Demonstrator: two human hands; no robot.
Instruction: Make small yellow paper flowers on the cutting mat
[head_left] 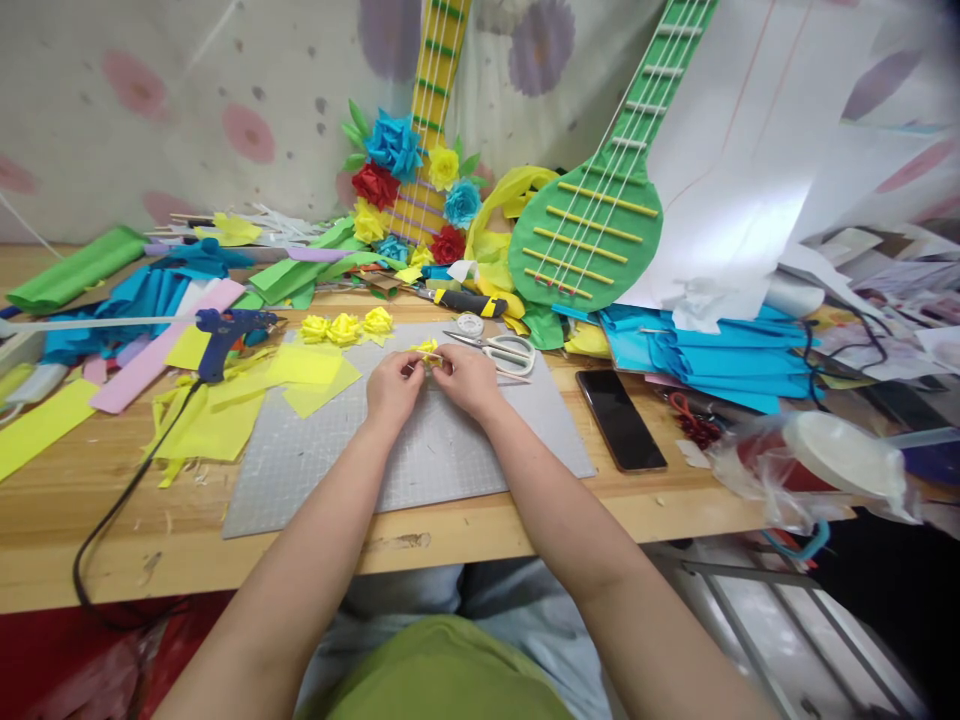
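Note:
My left hand (394, 390) and my right hand (469, 380) meet over the grey cutting mat (315, 480), fingers closed in a pinch. Between their fingertips is a small yellow paper piece (427, 346), with a thin pale stick beside it; its exact shape is partly hidden. Left of my hands, several yellow paper flowers (345, 329) sit in a row at the mat's far edge. Yellow paper squares (319, 375) overlap the mat's left side. Scissors (510, 352) lie just beyond my right hand, close to a small round white roll (470, 324).
A blue glue gun (225, 340) stands at the left, its cord running over the table's front edge. A phone (621, 420) lies right of the mat. Behind stand a green paper instrument (592, 230) and a yellow one (439, 60) with paper flowers. Blue crepe paper (712, 350) is stacked at right.

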